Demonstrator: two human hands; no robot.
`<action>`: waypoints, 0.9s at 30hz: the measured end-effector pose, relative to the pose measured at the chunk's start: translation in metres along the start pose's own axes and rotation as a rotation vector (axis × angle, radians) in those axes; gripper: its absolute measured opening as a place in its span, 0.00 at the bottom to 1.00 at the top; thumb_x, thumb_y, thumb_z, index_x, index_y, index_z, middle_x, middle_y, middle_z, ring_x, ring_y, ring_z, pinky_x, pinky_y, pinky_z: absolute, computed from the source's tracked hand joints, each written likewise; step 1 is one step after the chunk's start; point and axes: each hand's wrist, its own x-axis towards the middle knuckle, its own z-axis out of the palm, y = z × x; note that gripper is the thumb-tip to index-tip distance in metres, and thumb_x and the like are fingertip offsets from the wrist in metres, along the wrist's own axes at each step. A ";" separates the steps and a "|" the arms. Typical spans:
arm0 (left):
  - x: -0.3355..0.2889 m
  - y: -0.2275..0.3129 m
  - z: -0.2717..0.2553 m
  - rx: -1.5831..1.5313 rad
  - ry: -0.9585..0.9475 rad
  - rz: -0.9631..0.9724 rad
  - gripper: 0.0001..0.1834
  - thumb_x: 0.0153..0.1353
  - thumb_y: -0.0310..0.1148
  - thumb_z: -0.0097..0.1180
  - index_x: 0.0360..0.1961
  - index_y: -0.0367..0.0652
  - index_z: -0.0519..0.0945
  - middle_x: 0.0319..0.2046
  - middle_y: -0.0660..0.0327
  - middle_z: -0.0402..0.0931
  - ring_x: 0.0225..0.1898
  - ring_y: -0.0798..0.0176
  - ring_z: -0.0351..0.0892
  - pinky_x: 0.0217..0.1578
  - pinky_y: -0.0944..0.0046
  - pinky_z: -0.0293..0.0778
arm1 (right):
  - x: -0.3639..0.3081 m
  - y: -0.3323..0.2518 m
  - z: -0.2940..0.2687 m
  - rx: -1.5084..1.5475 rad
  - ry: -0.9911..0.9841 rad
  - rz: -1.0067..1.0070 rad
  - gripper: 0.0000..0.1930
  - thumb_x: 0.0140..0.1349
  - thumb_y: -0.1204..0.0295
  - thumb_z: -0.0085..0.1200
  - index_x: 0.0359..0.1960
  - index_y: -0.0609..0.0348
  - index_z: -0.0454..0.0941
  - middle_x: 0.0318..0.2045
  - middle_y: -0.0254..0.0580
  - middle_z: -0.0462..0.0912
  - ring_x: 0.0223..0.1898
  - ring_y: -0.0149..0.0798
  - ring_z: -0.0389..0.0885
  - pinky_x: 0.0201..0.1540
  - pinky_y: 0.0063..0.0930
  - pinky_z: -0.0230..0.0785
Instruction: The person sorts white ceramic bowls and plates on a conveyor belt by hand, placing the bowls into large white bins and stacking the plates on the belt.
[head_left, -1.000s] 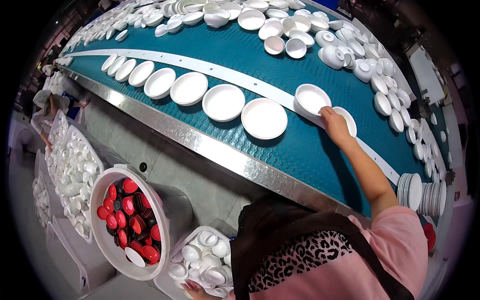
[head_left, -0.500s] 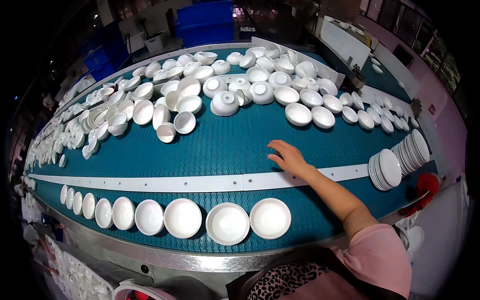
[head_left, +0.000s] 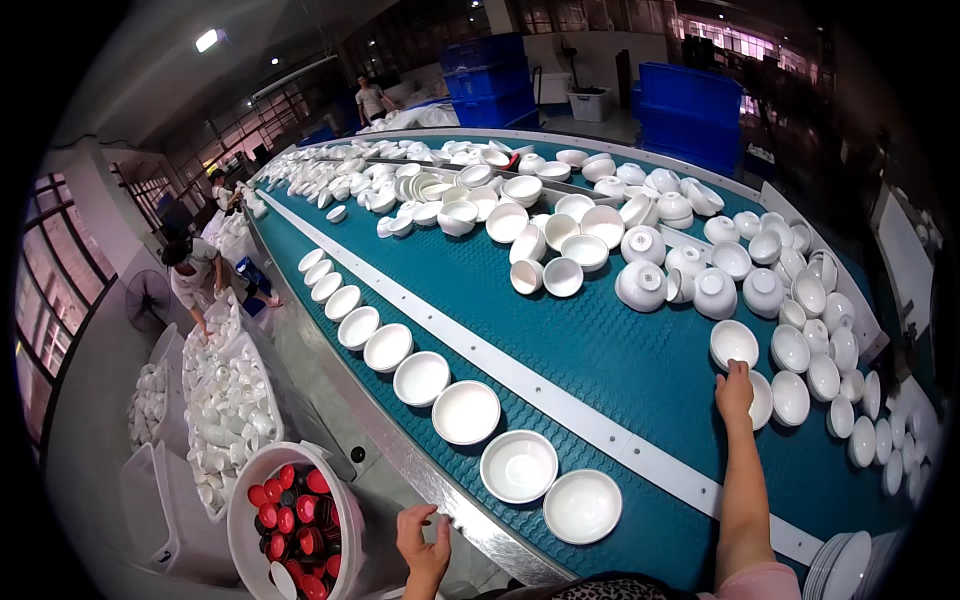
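My right hand (head_left: pixel 735 392) reaches out over the green belt. Its fingers close at the near rim of a white bowl (head_left: pixel 733 342), which sits among other bowls on the right. Just under that hand, a second white bowl (head_left: pixel 761 402) is partly hidden. At the lower edge my left hand (head_left: pixel 424 543) is raised beside the metal edge, fingers apart and holding nothing. Nearest to it is a row of white bowls (head_left: pixel 582 507) standing upright along the near strip of the belt.
A white divider rail (head_left: pixel 540 390) runs along the belt (head_left: pixel 640 380). Many loose bowls (head_left: pixel 640 285) lie beyond it, some upside down. Stacked plates (head_left: pixel 845 568) stand at the lower right. A bin of red and black pieces (head_left: pixel 240 510) is at lower left. Another person (head_left: pixel 190 275) bends over white ware.
The view has swung to the left. My right hand has gone from over the bare belt to the bowls on the right. My left hand has come into view.
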 end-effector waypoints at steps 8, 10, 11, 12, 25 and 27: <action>-0.015 0.052 0.072 0.209 -0.705 0.446 0.22 0.41 0.35 0.68 0.41 0.54 0.77 0.59 0.56 0.65 0.61 0.48 0.61 0.60 0.38 0.49 | -0.195 -0.034 -0.109 0.211 -0.277 -0.455 0.09 0.49 0.77 0.51 0.34 0.58 0.73 0.39 0.40 0.74 0.35 0.44 0.79 0.31 0.39 0.73; -0.017 0.066 0.076 0.170 -0.701 0.490 0.21 0.40 0.35 0.69 0.39 0.54 0.78 0.59 0.56 0.65 0.61 0.47 0.61 0.60 0.38 0.49 | -0.238 -0.025 -0.127 0.135 -0.337 -0.499 0.11 0.47 0.77 0.52 0.36 0.57 0.72 0.42 0.38 0.73 0.36 0.41 0.79 0.28 0.37 0.74; -0.020 0.071 0.077 0.155 -0.712 0.506 0.21 0.40 0.35 0.69 0.39 0.54 0.78 0.59 0.56 0.65 0.61 0.47 0.61 0.60 0.38 0.49 | -0.255 -0.022 -0.133 0.186 -0.365 -0.533 0.11 0.49 0.76 0.53 0.36 0.57 0.71 0.42 0.38 0.72 0.35 0.40 0.79 0.27 0.36 0.74; -0.022 0.073 0.076 0.170 -0.681 0.512 0.23 0.40 0.37 0.69 0.41 0.54 0.78 0.58 0.56 0.65 0.61 0.47 0.60 0.60 0.38 0.49 | -0.264 -0.023 -0.140 0.243 -0.397 -0.575 0.10 0.50 0.75 0.54 0.35 0.57 0.70 0.43 0.38 0.72 0.35 0.39 0.79 0.26 0.36 0.74; -0.086 0.145 0.112 -0.046 -0.834 0.527 0.16 0.39 0.27 0.67 0.32 0.49 0.79 0.35 0.67 0.78 0.48 0.62 0.75 0.63 0.40 0.48 | 0.052 0.102 -0.079 -0.320 -0.360 0.152 0.26 0.59 0.77 0.43 0.60 0.43 0.65 0.66 0.39 0.57 0.57 0.58 0.68 0.56 0.57 0.61; -0.090 0.151 0.112 -0.091 -0.847 0.541 0.15 0.38 0.27 0.68 0.31 0.48 0.79 0.36 0.68 0.78 0.47 0.64 0.76 0.64 0.39 0.47 | 0.061 0.169 -0.060 -0.199 -0.250 -0.004 0.23 0.59 0.77 0.41 0.58 0.51 0.66 0.62 0.40 0.64 0.57 0.47 0.71 0.56 0.35 0.66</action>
